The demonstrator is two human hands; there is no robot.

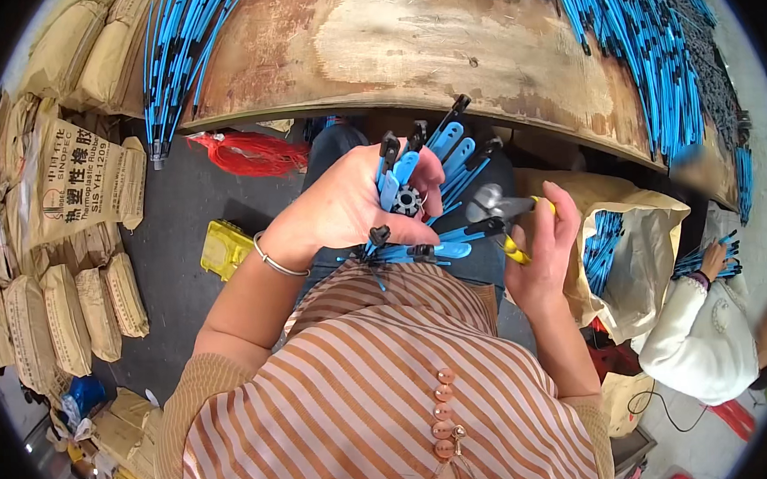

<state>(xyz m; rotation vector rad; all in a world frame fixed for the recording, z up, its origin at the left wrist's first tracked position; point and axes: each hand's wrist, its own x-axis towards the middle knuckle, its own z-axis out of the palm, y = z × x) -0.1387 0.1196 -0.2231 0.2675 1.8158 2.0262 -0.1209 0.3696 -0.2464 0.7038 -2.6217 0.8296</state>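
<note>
In front of my body, my left hand (342, 200) is closed around a black round hub (407, 201) with a notched rim. Blue plastic strips with black clip ends (454, 158) stick out from the hub on several sides, like spokes. My right hand (538, 261) grips pliers by their yellow handles (516, 250). The metal head of the pliers (487, 202) points left at the hub, close beside the blue strips; whether it touches one cannot be made out. My left fingers partly hide the hub's far side.
A curved wooden table (389, 46) lies ahead, with a blue strip bundle (183, 54) at left and a larger pile (645, 57) at right. Paper sacks (89, 170) are stacked left, near red cord (246, 153) and a yellow object (226, 249). An open paper bag (648, 250) and a co-worker (705, 334) are at right.
</note>
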